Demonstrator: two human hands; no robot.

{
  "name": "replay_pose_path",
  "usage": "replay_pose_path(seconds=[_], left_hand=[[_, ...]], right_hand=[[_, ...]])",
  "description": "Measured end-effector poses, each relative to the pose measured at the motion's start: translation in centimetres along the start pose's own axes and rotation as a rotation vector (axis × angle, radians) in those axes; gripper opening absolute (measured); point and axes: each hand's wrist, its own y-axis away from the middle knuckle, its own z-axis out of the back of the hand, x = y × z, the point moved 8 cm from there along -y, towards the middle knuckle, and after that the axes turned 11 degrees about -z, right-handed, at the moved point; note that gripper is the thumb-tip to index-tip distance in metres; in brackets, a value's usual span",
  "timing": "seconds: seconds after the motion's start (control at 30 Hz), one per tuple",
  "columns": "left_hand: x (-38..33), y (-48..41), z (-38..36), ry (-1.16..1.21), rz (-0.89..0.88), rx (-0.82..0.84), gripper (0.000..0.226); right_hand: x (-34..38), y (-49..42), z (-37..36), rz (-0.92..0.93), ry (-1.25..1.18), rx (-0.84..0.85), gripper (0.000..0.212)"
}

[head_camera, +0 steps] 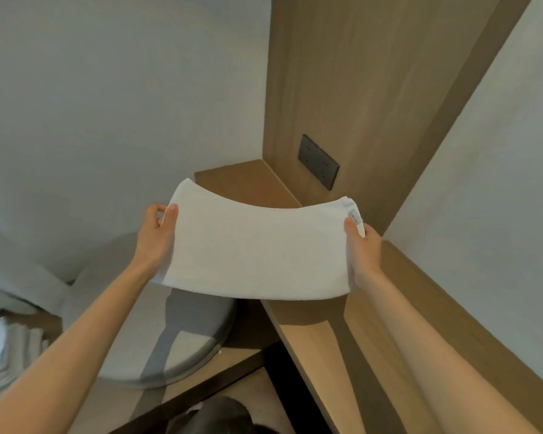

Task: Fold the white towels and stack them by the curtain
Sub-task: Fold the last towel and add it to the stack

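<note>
A folded white towel [257,245] hangs stretched in the air between my two hands, above the wooden desk. My left hand [156,236] grips its left edge, thumb on top. My right hand [362,249] grips the right edge, where a small label shows. The towel sags slightly in the middle. A stack of folded white towels [3,358] lies at the far left, below the pale curtain [16,277].
A wooden desk [314,336] runs along the right wall, with a narrow shelf [248,180] in the corner. A dark socket plate [318,161] sits on the wood panel. A round grey stool [157,333] stands under the towel. Dark hair [223,415] shows at the bottom.
</note>
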Motion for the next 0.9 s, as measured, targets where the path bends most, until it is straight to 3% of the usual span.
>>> replay_pose_path(seconds=[0.17, 0.3, 0.5, 0.9], left_hand=[[4.2, -3.1, 6.0, -0.018, 0.012, -0.059, 0.025], [7.2, -6.2, 11.2, -0.029, 0.031, -0.092, 0.025], [11.6, -8.9, 19.1, -0.09, 0.096, -0.183, 0.025], [17.1, -3.2, 29.9, -0.25, 0.343, -0.47, 0.029]], right_hand=[[1.0, 0.0, -9.5, 0.012, 0.039, 0.088, 0.014], [2.3, 0.5, -17.4, 0.039, 0.045, 0.12, 0.025], [3.3, 1.2, -27.7, 0.033, 0.068, 0.189, 0.022], [3.1, 4.1, -42.4, 0.055, 0.158, 0.508, 0.017]])
